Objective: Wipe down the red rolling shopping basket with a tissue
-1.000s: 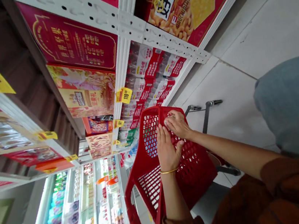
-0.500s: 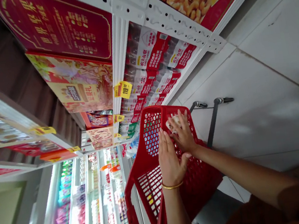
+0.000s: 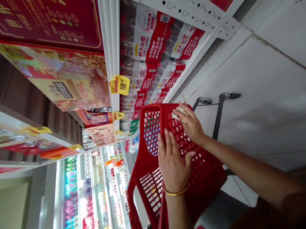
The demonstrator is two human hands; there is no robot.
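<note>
Nearest is a brown sleeve [image 3: 303, 211], below and to the right of both hands in the head view. The left hand [image 3: 173, 164] lies palm down over the red shopping cart [image 3: 204, 183], its fingers straight and its thumb stretched well away from them; whether its palm touches the plastic cannot be told. A gold bracelet [image 3: 176, 193] circles the wrist just behind it. Slightly above and to the right, the right hand [image 3: 191, 124] has its fingers laid over a small white wad [image 3: 178, 118] by the cart's perforated panel; whether it pinches the wad cannot be told. To the right of this hand, dark legs with casters [image 3: 226, 96] stand on pale floor tiles [image 3: 278, 120]. Beyond both hands, above them in the view, red-labelled bottles [image 3: 154, 39] fill the bottom shelf. Up and left of the left hand are a yellow price tag [image 3: 121, 85] and a patterned gift box [image 3: 63, 73]. Farthest, to its left, brightly lit shelves [image 3: 105, 199] hold colourful, blurred goods.
</note>
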